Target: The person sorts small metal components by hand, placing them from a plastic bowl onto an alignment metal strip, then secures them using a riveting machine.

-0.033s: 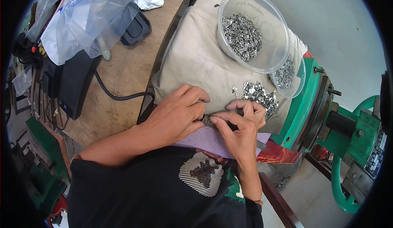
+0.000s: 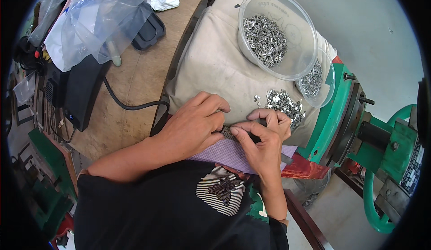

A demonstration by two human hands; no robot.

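Observation:
My left hand (image 2: 197,120) rests with curled fingers at the edge of the pale cloth, thumb and forefinger pressed together by a small dark ridged piece (image 2: 228,133). From the other side my right hand (image 2: 264,137) bends over the same piece, its thumb and forefinger pinched close to it. What either pinch holds is too small or hidden to name. A grey flat bar end (image 2: 286,159) shows beside my right wrist; the rest of it is hidden. Beneath both hands lies a purple textured cloth (image 2: 224,154). Just beyond my right fingers is a pile of small shiny metal pieces (image 2: 285,106).
A clear round tub (image 2: 301,66) of small metal pieces stands at the far right on the beige cloth (image 2: 202,57), overlapping a smaller clear container (image 2: 331,86). Green machinery (image 2: 330,115) borders the right. A wooden table (image 2: 134,84) at left bears a black device (image 2: 85,92) with a cable.

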